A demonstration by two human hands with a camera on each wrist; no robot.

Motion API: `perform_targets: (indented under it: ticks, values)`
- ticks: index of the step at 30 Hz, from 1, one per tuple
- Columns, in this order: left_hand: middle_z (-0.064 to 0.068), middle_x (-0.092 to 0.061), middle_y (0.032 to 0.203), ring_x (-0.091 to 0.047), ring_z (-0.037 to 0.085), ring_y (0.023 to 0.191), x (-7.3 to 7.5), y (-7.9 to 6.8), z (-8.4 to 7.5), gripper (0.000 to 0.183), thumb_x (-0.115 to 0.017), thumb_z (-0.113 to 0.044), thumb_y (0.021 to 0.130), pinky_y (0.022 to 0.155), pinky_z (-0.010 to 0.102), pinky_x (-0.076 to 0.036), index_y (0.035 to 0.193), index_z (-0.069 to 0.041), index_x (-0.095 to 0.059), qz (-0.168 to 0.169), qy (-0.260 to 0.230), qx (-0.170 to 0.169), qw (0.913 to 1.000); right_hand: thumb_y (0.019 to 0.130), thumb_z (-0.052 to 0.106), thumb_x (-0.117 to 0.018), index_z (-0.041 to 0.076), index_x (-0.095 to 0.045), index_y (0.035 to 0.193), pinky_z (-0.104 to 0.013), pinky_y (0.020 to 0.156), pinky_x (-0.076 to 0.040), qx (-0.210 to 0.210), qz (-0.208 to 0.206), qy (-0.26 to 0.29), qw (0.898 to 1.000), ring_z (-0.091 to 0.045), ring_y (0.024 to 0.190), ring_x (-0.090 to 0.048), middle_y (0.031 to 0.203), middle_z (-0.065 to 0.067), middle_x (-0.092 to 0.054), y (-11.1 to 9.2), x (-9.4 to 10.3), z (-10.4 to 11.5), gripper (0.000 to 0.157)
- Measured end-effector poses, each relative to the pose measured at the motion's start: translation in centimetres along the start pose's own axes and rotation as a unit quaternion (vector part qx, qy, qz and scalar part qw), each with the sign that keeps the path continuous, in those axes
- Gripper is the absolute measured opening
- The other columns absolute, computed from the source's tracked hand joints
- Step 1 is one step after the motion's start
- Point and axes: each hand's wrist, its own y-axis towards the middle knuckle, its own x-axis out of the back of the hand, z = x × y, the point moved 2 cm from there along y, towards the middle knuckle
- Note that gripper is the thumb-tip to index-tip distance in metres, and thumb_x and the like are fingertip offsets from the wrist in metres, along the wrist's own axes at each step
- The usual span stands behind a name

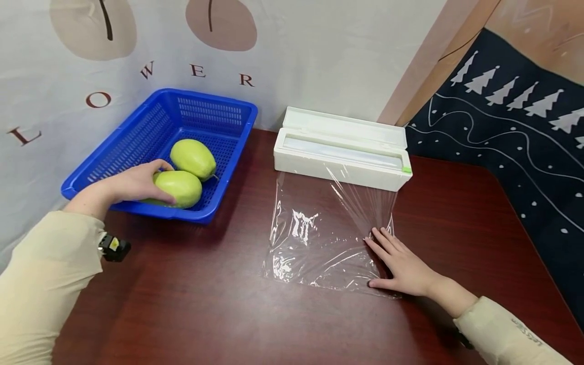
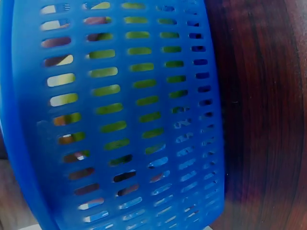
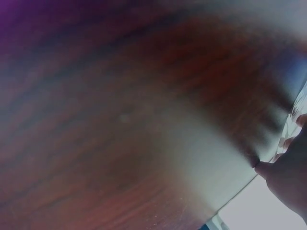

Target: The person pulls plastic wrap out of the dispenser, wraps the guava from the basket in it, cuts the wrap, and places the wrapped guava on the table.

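My left hand (image 1: 140, 183) reaches over the near rim of a blue plastic basket (image 1: 214, 104) and grips the nearer of two green, mango-like fruits (image 1: 181, 188), thumb on its near side. The second green fruit (image 1: 192, 156) lies just behind it in the basket. Through the slots of the basket wall (image 2: 129, 110), the left wrist view shows green patches of fruit. My right hand (image 1: 403, 266) rests with spread fingers on the right edge of a clear sheet of plastic wrap (image 1: 319, 243). That sheet runs out from a white wrap dispenser box (image 1: 342, 170) with its lid raised.
The dark reddish wooden table (image 1: 191, 304) carries everything. A pale printed cloth (image 1: 328, 56) hangs behind the basket and box. On the right hangs a dark cloth with white trees (image 1: 515, 152). A small green cutter slider (image 1: 406, 170) sits at the box's right end.
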Motion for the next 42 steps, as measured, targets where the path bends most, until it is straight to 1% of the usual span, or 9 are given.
perform_targets:
  ticks: [4, 7, 11, 16, 23, 30, 35, 38, 42]
  values:
    - [0.026, -0.051, 0.116, -0.049, 0.035, 0.099, 0.3, 0.0, 0.0, 0.077, -0.081, -0.034, 0.069, 0.077, 0.041, -0.039, 0.125, 0.000, -0.041, -0.036, -0.003, -0.015, 0.9992, 0.077, 0.058, -0.065, 0.008, -0.033, 0.145, -0.054, 0.108, -0.025, 0.000, 0.003, 0.002, 1.000, -0.038, 0.141, -0.017, 0.153, -0.019, -0.023, 0.1, 0.0, 0.0, 0.090]
    - [0.024, -0.050, 0.119, -0.048, 0.035, 0.101, 0.7, -0.1, -0.3, 0.078, -0.081, -0.034, 0.070, 0.078, 0.040, -0.039, 0.128, -0.001, -0.041, -0.054, -0.013, -0.022, 0.9982, 0.077, 0.059, -0.064, 0.009, -0.033, 0.145, -0.054, 0.108, -0.025, -0.003, 0.006, 0.002, 1.000, -0.038, 0.142, -0.016, 0.153, -0.019, -0.023, 0.1, 0.0, 0.0, 0.090]
    - [0.023, -0.047, 0.124, -0.045, 0.036, 0.106, 1.3, -0.3, -1.1, 0.083, -0.079, -0.036, 0.071, 0.081, 0.045, -0.039, 0.134, -0.002, -0.038, -0.067, -0.022, -0.029, 0.9971, 0.077, 0.059, -0.064, 0.008, -0.033, 0.145, -0.055, 0.108, -0.025, -0.005, 0.006, 0.001, 1.000, -0.038, 0.142, -0.016, 0.153, -0.019, -0.023, 0.1, 0.1, 0.0, 0.090]
    - [0.024, -0.042, 0.129, -0.041, 0.038, 0.111, 1.8, -0.3, -2.7, 0.084, -0.078, -0.037, 0.072, 0.084, 0.051, -0.038, 0.137, -0.005, -0.036, -0.086, -0.030, -0.039, 0.9951, 0.077, 0.060, -0.064, 0.009, -0.033, 0.145, -0.053, 0.109, -0.024, -0.005, 0.007, 0.000, 1.000, -0.038, 0.141, -0.017, 0.153, -0.019, -0.023, 0.1, 0.0, -0.1, 0.090]
    - [0.022, -0.041, 0.130, -0.039, 0.036, 0.111, 2.2, -0.3, -5.9, 0.077, -0.077, -0.036, 0.074, 0.083, 0.051, -0.036, 0.136, -0.012, -0.041, -0.130, -0.052, -0.067, 0.9880, 0.076, 0.060, -0.065, 0.008, -0.033, 0.145, -0.057, 0.107, -0.026, -0.006, 0.009, -0.005, 1.000, -0.038, 0.141, -0.017, 0.153, -0.019, -0.023, 0.2, 0.0, -0.1, 0.092]
    - [0.018, -0.041, 0.134, -0.039, 0.035, 0.114, 2.1, -0.2, -9.4, 0.075, -0.075, -0.036, 0.076, 0.085, 0.050, -0.036, 0.139, -0.016, -0.040, -0.132, -0.087, -0.093, 0.9830, 0.075, 0.061, -0.064, 0.008, -0.033, 0.145, -0.057, 0.107, -0.025, -0.010, 0.014, -0.003, 1.000, -0.039, 0.141, -0.017, 0.153, -0.018, -0.023, 0.2, 0.1, -0.1, 0.093]
    - [0.014, -0.044, 0.134, -0.042, 0.031, 0.113, 1.4, 0.3, -11.9, 0.074, -0.075, -0.037, 0.075, 0.087, 0.048, -0.036, 0.138, -0.019, -0.041, -0.140, -0.106, -0.110, 0.9784, 0.075, 0.060, -0.065, 0.008, -0.033, 0.145, -0.058, 0.108, -0.025, -0.010, 0.019, -0.003, 1.000, -0.039, 0.141, -0.017, 0.153, -0.019, -0.022, 0.3, 0.1, -0.1, 0.093]
    - [0.013, -0.045, 0.133, -0.043, 0.030, 0.112, 0.7, 0.8, -13.5, 0.074, -0.076, -0.037, 0.074, 0.089, 0.046, -0.036, 0.137, -0.020, -0.043, -0.141, -0.118, -0.119, 0.9757, 0.075, 0.060, -0.065, 0.007, -0.032, 0.145, -0.057, 0.108, -0.025, -0.011, 0.021, -0.007, 1.000, -0.040, 0.141, -0.017, 0.153, -0.019, -0.022, 0.3, 0.1, -0.1, 0.094]
    - [0.011, -0.047, 0.132, -0.045, 0.027, 0.113, -0.7, 1.9, -15.9, 0.074, -0.078, -0.035, 0.072, 0.094, 0.046, -0.037, 0.136, -0.021, -0.044, -0.127, -0.136, -0.138, 0.9729, 0.075, 0.060, -0.065, 0.007, -0.032, 0.145, -0.057, 0.108, -0.025, -0.012, 0.022, -0.011, 1.000, -0.040, 0.141, -0.017, 0.153, -0.018, -0.022, 0.3, 0.2, 0.0, 0.093]
